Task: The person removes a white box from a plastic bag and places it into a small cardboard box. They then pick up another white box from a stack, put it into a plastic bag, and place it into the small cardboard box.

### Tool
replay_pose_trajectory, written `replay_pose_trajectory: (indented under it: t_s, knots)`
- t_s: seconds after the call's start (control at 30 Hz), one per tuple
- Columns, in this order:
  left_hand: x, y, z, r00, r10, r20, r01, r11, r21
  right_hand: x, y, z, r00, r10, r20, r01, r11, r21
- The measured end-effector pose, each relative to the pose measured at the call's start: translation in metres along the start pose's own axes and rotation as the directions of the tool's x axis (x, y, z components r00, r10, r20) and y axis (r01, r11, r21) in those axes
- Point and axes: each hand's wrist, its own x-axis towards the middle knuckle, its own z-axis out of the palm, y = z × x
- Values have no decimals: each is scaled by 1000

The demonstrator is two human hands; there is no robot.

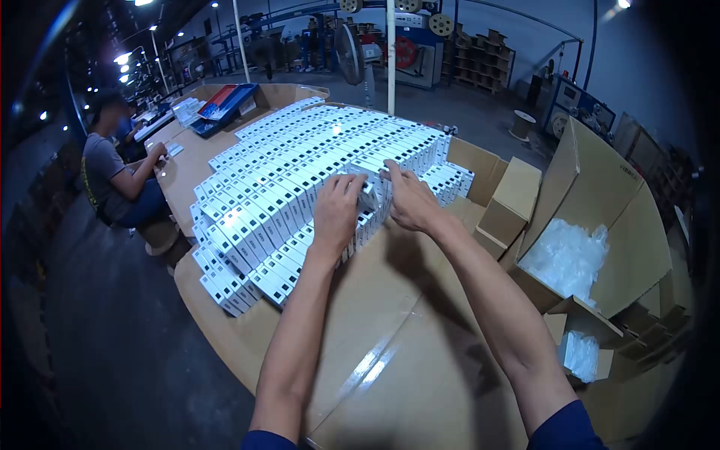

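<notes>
Rows of small white boxes, each with a dark square on its end, stand tightly packed in stacked layers on the cardboard-covered table. My left hand is closed, its fingers curled over white boxes at the near edge of the stack. Just to its right, my right hand is also closed, with bent fingers on the same small group from the other side. My fingers partly hide these boxes, so how many I grip cannot be told.
At right stand a long brown carton and a big open carton holding clear plastic bags. A blue tray lies at the far left end. Another person sits at the table's left side. A fan stands beyond.
</notes>
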Motion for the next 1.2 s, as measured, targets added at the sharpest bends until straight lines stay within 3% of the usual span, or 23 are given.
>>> replay_pose_trajectory:
  t_s: [0.1, 0.13, 0.23, 0.27, 0.33, 0.4, 0.47, 0.5, 0.53, 0.63, 0.67, 0.7, 0.73, 0.83, 0.87, 0.9, 0.93, 1.0, 1.1, 1.2]
  knots:
    - [-5, -3, -3, 998, -37, 45, 35, 998, 48, -2, -15, -14, 991, 103, 91, -103, 995, -3]
    - [-6, 0, -5, 999, -46, 14, 46, 998, 32, 0, -8, -6, 996, 59, 63, -62, 997, 42]
    - [-8, 11, -26, 998, -65, -28, 65, 998, 12, -14, -14, -9, 982, -94, -164, 87, 995, -48]
    - [-11, 17, -34, 996, -81, -45, 79, 996, -36, -21, -16, -12, 973, -74, -218, 72, 997, -17]
    - [-14, 31, -47, 992, -85, -91, 75, 992, -102, -46, -36, -38, 990, 76, -120, -42, 962, 270]
    - [-19, 50, -58, 990, -89, -106, 65, 975, -214, -77, -39, -43, 983, 173, -57, -106, 799, 592]
    - [-25, 82, -67, 990, -35, -137, -11, 946, -323, -113, -59, -76, 942, 237, 237, -319, 416, 852]
    - [-26, 102, -73, 988, 20, -154, -72, 937, -341, -134, -63, -79, 955, 181, 234, -267, 188, 945]
    - [-27, 126, -79, 988, 75, -138, -118, 934, -336, -152, -65, -84, 980, 151, 129, -154, 171, 973]
    - [-33, 186, -102, 975, 205, -81, -221, 901, -374, -207, -70, -102, 965, 251, 73, -114, 155, 981]
    - [-33, 203, -106, 969, 248, -24, -234, 872, -429, -226, -62, -110, 957, 289, 9, -113, 346, 931]
    - [-31, 220, -110, 956, 292, 31, -242, 844, -479, -244, -56, -120, 953, 299, -47, -88, 423, 902]
    - [-22, 237, -117, 943, 322, 91, -217, 797, -564, -262, -48, -131, 938, 343, -44, -102, 397, 912]
    - [2, 268, -94, 970, 235, 60, -112, 654, -749, -307, -25, -181, 854, 518, -44, -148, 324, 934]
    - [15, 281, -79, 964, 213, 157, -11, 624, -781, -318, -11, -193, 806, 583, -103, -190, 420, 888]
    - [32, 291, -57, 953, 275, 128, -80, 635, -768, -328, 4, -204, 752, 637, -172, -238, 504, 830]
    - [47, 304, -33, 942, 306, 139, -81, 608, -790, -335, 22, -214, 719, 651, -243, -349, 640, 685]
    - [69, 328, 27, 922, 384, 54, -232, 657, -717, -340, 44, -233, 682, 618, -391, -533, 786, 314]
    - [91, 343, 116, 790, 610, 63, -516, 716, -470, -341, 82, -229, 659, 598, -456, -532, 799, 280]
    - [118, 342, 168, 513, 653, 557, -576, 743, -341, -338, 116, -225, 691, 596, -408, -537, 802, 261]
